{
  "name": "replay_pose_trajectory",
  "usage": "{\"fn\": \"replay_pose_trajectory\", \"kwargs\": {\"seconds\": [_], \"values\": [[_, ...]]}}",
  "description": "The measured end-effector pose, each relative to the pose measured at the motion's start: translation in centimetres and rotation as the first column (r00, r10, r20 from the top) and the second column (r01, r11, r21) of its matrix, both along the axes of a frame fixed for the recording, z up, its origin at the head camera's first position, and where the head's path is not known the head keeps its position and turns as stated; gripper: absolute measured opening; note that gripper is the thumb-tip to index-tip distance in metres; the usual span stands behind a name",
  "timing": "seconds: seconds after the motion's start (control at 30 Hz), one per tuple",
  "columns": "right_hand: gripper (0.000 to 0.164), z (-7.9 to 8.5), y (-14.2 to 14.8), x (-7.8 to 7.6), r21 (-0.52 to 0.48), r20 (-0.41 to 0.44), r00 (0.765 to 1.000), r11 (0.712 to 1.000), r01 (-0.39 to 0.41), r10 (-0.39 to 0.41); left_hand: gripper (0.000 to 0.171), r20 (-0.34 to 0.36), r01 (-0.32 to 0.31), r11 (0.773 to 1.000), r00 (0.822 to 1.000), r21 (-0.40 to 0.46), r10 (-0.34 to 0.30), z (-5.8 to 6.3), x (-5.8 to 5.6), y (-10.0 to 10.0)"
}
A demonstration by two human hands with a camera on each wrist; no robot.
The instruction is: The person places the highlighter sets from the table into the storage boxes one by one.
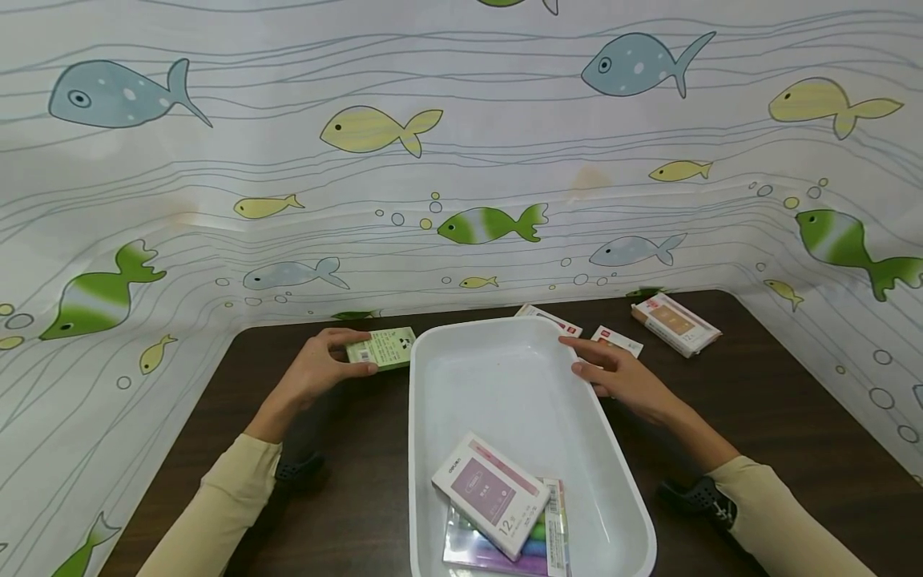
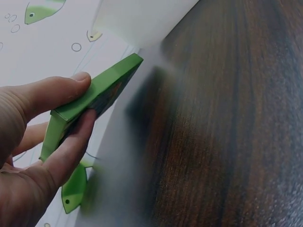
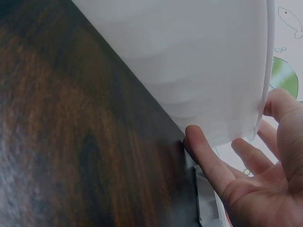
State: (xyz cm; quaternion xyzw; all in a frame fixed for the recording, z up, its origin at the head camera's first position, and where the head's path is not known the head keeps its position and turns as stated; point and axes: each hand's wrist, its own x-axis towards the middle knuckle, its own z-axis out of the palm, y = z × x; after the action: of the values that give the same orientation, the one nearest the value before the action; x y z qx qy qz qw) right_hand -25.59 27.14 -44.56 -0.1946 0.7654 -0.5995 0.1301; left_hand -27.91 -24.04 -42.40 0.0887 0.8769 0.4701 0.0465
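Note:
My left hand (image 1: 317, 367) pinches a flat green box (image 1: 385, 349) printed with a panda at the left of the white tray (image 1: 414, 449). The left wrist view shows the box (image 2: 102, 87) tilted, with thumb and fingers on opposite sides. My right hand (image 1: 620, 377) grips the tray's right side near its far end. In the right wrist view, one digit hooks over the rim while other fingertips (image 3: 196, 137) lie by the outer wall (image 3: 203, 71). Inside the tray, a white-and-mauve box marked 12 (image 1: 490, 493) lies across a clear pack of coloured sticks (image 1: 534, 553).
Behind the tray's far right corner lie two white boxes, one (image 1: 551, 320) partly hidden by the tray, the other (image 1: 616, 342) by the right hand. A white-and-orange box (image 1: 676, 323) is farther right. Fish-patterned sheeting (image 1: 461, 184) rises around the dark wooden table (image 1: 346, 465).

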Motion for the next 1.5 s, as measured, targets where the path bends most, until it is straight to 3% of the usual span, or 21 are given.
{"fn": "replay_pose_trajectory", "kwargs": {"seconds": [0.63, 0.87, 1.5], "values": [[0.053, 0.1, 0.1, 0.2, 0.020, -0.003, 1.000, 1.000, 0.015, -0.015, 0.073, -0.003, -0.056, 0.998, 0.998, 0.018, 0.057, 0.9, -0.2, -0.4], [0.054, 0.1, 0.1, 0.1, 0.014, 0.006, 1.000, 1.000, 0.013, -0.013, 0.073, -0.036, -0.062, 0.998, 0.997, 0.027, 0.063, 1.3, -0.3, -0.6], [0.053, -0.1, 0.1, -0.1, 0.008, -0.002, 1.000, 1.000, 0.001, -0.001, 0.073, -0.085, -0.078, 0.995, 0.993, 0.069, 0.084, 3.1, 0.8, -0.9]]}}
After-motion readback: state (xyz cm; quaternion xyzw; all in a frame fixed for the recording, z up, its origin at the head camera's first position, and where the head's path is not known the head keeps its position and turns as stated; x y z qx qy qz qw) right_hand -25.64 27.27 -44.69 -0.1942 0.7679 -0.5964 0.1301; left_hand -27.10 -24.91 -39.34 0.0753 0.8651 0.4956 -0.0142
